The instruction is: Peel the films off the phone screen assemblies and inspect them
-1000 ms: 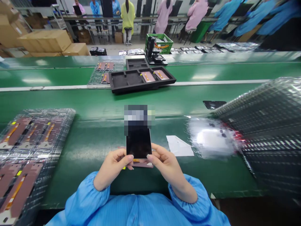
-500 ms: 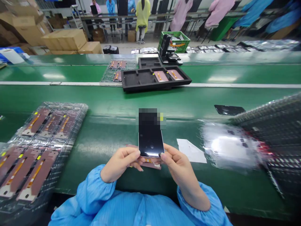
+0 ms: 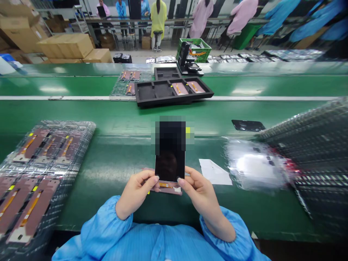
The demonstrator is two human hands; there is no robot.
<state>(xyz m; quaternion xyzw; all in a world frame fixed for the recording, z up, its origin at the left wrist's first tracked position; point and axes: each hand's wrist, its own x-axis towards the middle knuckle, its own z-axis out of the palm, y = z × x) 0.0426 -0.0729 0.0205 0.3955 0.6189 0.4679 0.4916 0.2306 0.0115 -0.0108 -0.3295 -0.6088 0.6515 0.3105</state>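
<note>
Between my two hands a dark, glossy phone screen point(image 3: 170, 163) is held up by its lower corners. Its upper part is blurred by pixelation, and a yellow tab shows at its right edge. My left hand point(image 3: 140, 188) pinches the lower left corner, thumb in front. At the lower right corner my right hand point(image 3: 199, 190) grips with the thumb on the front face. Below and behind the screen, a pinkish panel with an orange flex cable point(image 3: 166, 185) lies on the green bench, partly hidden by the screen and my fingers.
Clear plastic trays point(image 3: 50, 159) of similar panels sit at left. A black foam tray point(image 3: 163, 95) with two panels stands ahead. White paper point(image 3: 214, 172), a plastic-wrapped stack point(image 3: 252, 163), a black phone-like slab point(image 3: 248, 125) and a tall tray stack point(image 3: 312, 152) are right. People work beyond.
The screen stands more upright and its lower edge has shifted slightly, uncovering more of the orange cable beneath. Both hands keep their hold. The whole view has shifted a little.
</note>
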